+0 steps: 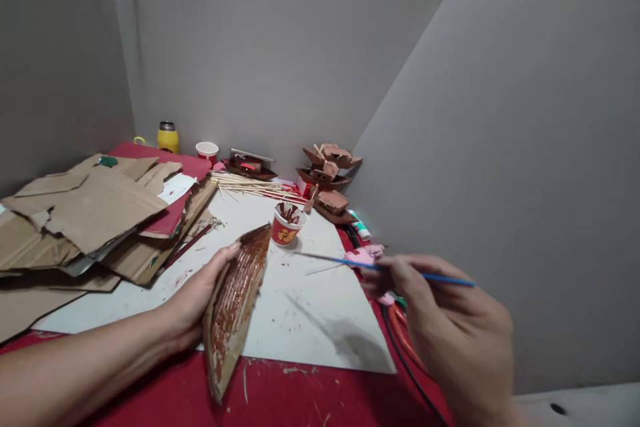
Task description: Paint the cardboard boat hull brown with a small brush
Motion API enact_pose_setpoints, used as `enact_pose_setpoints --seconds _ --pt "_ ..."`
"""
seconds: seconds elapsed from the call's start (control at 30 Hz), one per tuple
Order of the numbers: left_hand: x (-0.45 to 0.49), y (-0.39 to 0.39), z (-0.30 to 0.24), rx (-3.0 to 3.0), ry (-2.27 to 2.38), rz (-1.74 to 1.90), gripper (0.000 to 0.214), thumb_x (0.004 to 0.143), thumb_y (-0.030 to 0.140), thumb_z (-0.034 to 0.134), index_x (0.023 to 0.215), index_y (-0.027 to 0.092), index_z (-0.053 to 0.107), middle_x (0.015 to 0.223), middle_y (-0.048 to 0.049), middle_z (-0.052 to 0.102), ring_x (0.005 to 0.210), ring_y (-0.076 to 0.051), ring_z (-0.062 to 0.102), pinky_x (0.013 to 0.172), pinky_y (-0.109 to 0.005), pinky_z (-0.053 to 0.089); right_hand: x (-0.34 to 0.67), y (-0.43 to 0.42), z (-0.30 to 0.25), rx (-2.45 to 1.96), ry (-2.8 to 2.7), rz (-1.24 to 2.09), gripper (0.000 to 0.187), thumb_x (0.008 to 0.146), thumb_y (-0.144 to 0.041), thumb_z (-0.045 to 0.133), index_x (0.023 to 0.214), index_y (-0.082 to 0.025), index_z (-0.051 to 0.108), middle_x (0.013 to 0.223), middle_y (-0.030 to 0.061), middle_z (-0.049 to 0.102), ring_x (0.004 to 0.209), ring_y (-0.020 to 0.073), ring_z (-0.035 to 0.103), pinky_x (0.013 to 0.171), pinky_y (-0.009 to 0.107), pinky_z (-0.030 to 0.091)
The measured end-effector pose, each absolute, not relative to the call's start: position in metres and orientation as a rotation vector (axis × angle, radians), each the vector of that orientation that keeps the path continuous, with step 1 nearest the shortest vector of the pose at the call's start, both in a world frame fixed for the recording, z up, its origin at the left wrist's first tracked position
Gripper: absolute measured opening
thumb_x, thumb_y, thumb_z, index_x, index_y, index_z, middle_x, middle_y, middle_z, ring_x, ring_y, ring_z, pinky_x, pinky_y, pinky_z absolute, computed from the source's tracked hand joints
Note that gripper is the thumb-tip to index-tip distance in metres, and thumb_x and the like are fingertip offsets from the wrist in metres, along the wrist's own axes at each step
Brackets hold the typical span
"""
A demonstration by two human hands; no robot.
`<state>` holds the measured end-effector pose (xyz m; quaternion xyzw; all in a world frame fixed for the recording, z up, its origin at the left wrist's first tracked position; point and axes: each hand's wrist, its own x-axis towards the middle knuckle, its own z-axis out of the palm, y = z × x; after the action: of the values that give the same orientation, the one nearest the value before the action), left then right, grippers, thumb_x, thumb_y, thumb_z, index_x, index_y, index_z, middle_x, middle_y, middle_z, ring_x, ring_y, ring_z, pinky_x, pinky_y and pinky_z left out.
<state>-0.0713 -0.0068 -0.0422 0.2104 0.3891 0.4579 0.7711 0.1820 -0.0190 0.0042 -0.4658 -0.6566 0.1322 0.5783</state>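
L. hand [200, 290] (8 o'clock), fingers clamped on hull [237, 307], & R. hand [440, 310] (4 o'clock), fingers pinching brush [355, 263]: L. grip slipping cd. smear glossy paint [250, 263].

The red counter [285, 400] bears a large white sheet [310, 287], with torn cardboard [105, 207] heaped at left, a paper cup [285, 234] on the sheet and small brown boats [332, 201] farther back.

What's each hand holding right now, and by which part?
The left hand holds the brown-streaked boat-shaped piece by its long left side; the right hand pinches the blue brush partway along its handle.
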Motion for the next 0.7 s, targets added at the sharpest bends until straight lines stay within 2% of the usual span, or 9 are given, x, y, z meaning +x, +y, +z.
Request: enact_pose_setpoints --seconds 0.1,0.23,0.33,0.43,0.57,0.7 --pt "-0.073 -0.005 -0.041 0.419 0.84 1.005 0.039 0.088 0.048 0.062 0.101 0.012 0.072 0.085 -0.0111 0.079 0.068 -0.021 0.073 0.07 -0.029 0.056 0.182 0.009 0.022 -1.163 -1.573 0.397 0.03 0.094 -0.048 0.059 0.088 -0.019 0.068 0.075 0.0027 0.072 0.061 0.0135 0.065 0.055 0.023 0.054" --pt "-0.074 -0.009 -0.041 0.421 0.859 1.008 0.042 0.085 0.049 0.065 0.105 0.013 0.07 0.081 -0.0098 0.079 0.069 -0.023 0.074 0.072 -0.031 0.056 0.173 0.058 0.026 -1.265 -1.691 0.497 0.023 0.096 -0.036 0.06 0.09 -0.015 0.066 0.076 0.001 0.068 0.068 0.0139 0.066 0.062 0.026 0.055" --pt "-0.074 -0.013 -0.041 0.465 0.803 0.995 0.044 0.088 0.051 0.06 0.102 0.011 0.071 0.078 -0.0098 0.079 0.066 -0.022 0.073 0.069 -0.03 0.055 0.161 0.089 0.02 -1.39 -1.777 0.631 0.021 0.097 -0.032 0.061 0.107 -0.014 0.064 0.099 0.0041 0.068 0.08 0.0152 0.068 0.071 0.033 0.058" --pt "-0.075 -0.017 -0.045 0.484 0.758 1.031 0.041 0.086 0.051 0.062 0.1 0.014 0.071 0.081 -0.0084 0.079 0.072 -0.022 0.074 0.072 -0.028 0.054 0.15 0.106 0.016 -1.469 -1.838 0.792 0.027 0.097 -0.032 0.061 0.117 -0.015 0.062 0.112 0.0069 0.067 0.091 0.0187 0.068 0.077 0.037 0.059" --pt "-0.076 -0.015 -0.053 0.484 0.772 1.081 0.042 0.085 0.051 0.062 0.098 0.013 0.072 0.079 -0.0094 0.079 0.073 -0.025 0.074 0.074 -0.032 0.054 0.144 0.117 0.013 -1.491 -1.841 0.934 0.027 0.096 -0.031 0.062 0.118 -0.015 0.061 0.113 0.0072 0.066 0.092 0.0192 0.068 0.078 0.038 0.059" --pt "-0.079 -0.011 -0.056 0.49 0.755 1.095 0.043 0.089 0.051 0.057 0.099 0.012 0.072 0.081 -0.0107 0.079 0.07 -0.024 0.073 0.077 -0.033 0.055 0.149 0.122 0.016 -1.455 -1.719 0.93 0.027 0.097 -0.033 0.06 0.117 -0.015 0.061 0.111 0.0069 0.066 0.09 0.0184 0.068 0.076 0.037 0.059"
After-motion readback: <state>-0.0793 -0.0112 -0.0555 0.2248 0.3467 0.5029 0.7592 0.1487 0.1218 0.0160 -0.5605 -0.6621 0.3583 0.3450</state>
